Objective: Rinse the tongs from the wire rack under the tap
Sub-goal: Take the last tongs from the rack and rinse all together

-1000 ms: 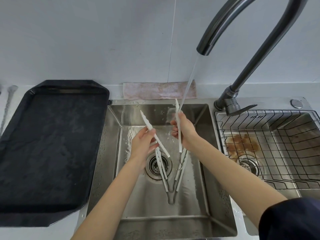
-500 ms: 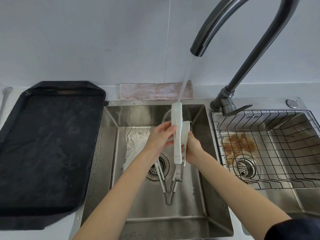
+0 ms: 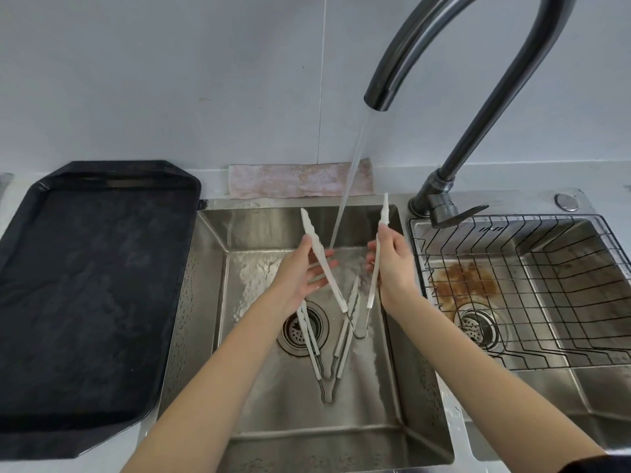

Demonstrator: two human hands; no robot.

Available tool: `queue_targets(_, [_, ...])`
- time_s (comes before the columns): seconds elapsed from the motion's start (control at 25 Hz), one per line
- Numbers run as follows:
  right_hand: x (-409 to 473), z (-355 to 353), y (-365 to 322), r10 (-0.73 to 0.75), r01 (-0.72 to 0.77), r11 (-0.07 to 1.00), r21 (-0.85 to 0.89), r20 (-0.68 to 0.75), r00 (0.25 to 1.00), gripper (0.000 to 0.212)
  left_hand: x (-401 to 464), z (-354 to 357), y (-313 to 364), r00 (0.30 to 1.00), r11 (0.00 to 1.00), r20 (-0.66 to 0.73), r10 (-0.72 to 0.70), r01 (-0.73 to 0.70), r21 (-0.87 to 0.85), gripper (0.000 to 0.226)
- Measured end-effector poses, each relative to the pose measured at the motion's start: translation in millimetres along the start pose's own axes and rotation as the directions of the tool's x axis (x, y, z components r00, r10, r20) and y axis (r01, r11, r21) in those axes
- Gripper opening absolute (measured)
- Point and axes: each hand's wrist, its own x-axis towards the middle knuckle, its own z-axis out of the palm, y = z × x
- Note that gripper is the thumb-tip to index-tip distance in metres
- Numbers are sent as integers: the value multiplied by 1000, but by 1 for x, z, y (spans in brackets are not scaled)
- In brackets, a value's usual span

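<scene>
White tongs (image 3: 324,268) spread in a V (under running water), one arm held in each hand's fingers (image 3: 316,264)

Tray (image 3: 95,302) left of sink (image 3: 211,268); wire rack (image 3: 546,302) right; cloth (image 3: 300,180) behind; more tongs (image 3: 327,370) in the sink.

The tongs (image 3: 324,268) in the middle of the frame are white with thin silver wire at the bottom, and the sink (image 3: 423,387) around them is shiny silver-grey. The tray (image 3: 95,302) on the left is black, the cloth (image 3: 300,180) at the back is pale pink with faded patches, and the wall (image 3: 170,80) at the top is plain light grey. The tap (image 3: 461,97) at the upper right is dark grey, and the wire rack (image 3: 546,302) on the right is black lines in a grid over a brown stain (image 3: 461,281).
</scene>
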Motion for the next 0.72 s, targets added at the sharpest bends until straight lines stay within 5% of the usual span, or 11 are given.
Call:
queue_targets(0.12, [-12, 1, -24, -237, 242, 965, -101, 67, 969, 19, 5, 6, 5, 997, 999, 76, -20, 22, -35, 39])
queue_targets(0.28, [-24, 1, -43, -371, 379, 913, -154, 77, 925, 22, 8, 20, 6, 989, 999, 144, -14, 18, -28, 45])
queue_targets(0.72, [-30, -12, -27, -444, 450, 869, -206, 76, 893, 16, 7, 27, 6, 989, 984, 141, 34, -58, 166, 26])
